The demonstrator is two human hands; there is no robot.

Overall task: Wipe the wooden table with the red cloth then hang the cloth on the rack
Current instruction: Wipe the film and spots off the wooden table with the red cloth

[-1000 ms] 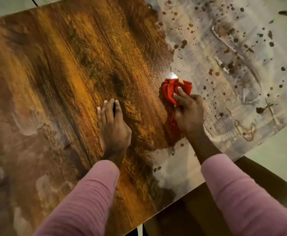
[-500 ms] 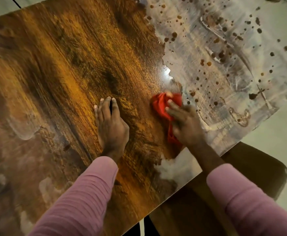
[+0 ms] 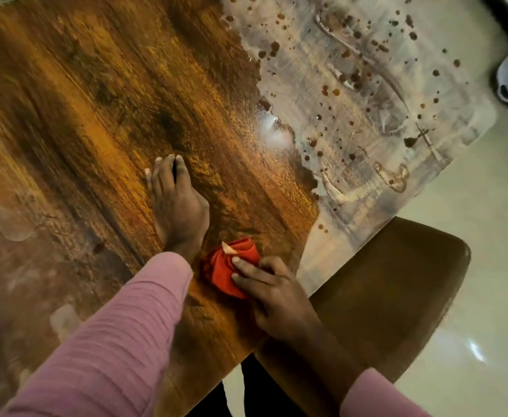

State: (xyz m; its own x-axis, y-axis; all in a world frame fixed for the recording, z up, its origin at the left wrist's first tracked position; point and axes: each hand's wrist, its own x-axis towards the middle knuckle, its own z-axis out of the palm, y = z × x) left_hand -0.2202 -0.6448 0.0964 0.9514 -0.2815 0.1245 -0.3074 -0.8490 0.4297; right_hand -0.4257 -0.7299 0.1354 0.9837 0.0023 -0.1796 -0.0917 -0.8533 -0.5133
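Red cloth [image 3: 230, 270] bunched under gripping right hand [image 3: 272, 291], left hand [image 3: 177, 206] flat, open on wooden table [image 3: 81, 115]

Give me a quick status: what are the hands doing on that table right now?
Left hand flat on wooden table, empty. Right hand pressing bunched red cloth near table's near edge. Dusty, spotted patch unwiped. Rack not in view; nothing blocking.

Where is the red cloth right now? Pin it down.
In the head view, the red cloth lies bunched on the wooden table near its near edge, under the right hand, beside the left wrist.
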